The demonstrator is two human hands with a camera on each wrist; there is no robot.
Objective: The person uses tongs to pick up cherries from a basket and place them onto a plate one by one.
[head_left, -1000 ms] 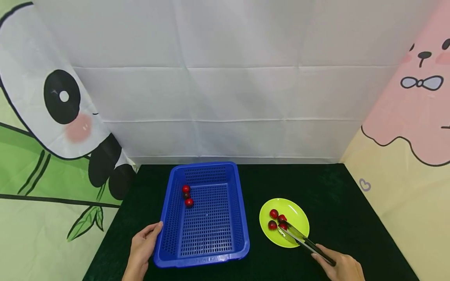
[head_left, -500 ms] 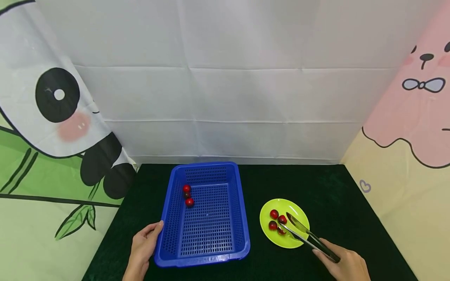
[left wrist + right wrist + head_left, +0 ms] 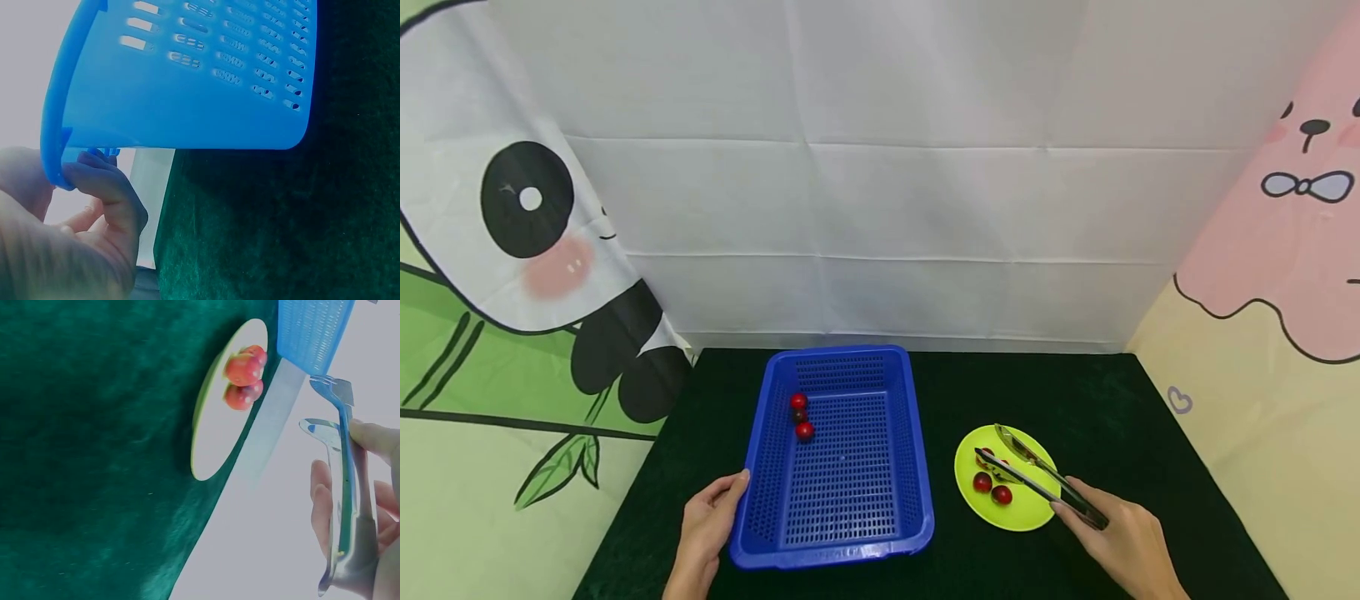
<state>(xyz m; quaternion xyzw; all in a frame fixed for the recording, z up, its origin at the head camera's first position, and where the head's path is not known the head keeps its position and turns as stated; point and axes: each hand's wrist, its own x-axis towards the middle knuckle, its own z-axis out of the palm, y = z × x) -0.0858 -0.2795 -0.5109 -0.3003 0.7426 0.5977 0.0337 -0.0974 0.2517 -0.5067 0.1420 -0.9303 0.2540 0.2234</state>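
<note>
My left hand (image 3: 703, 523) grips the left rim of a blue plastic basket (image 3: 842, 467); in the left wrist view the fingers curl round the rim (image 3: 53, 119). Several small red tomatoes (image 3: 805, 431) lie along the basket's left side. My right hand (image 3: 1122, 532) holds metal tongs (image 3: 1075, 498), spread apart over a yellow-green plate (image 3: 1024, 510). Two tomatoes (image 3: 982, 482) show fully on the plate; the tongs partly cover others behind. In the right wrist view nothing sits between the tong tips (image 3: 325, 384), which are raised off the tomatoes (image 3: 244, 369).
A dark green cloth (image 3: 940, 550) covers the table. White fabric (image 3: 910, 208) hangs behind it. Printed curtains stand on both sides, a panda (image 3: 527, 200) at left and a pink figure (image 3: 1285, 250) at right. The basket and plate stand apart, side by side.
The tongs have spread apart and moved up and left over the back of the plate, away from the front tomato they were at. The left hand and basket stay put.
</note>
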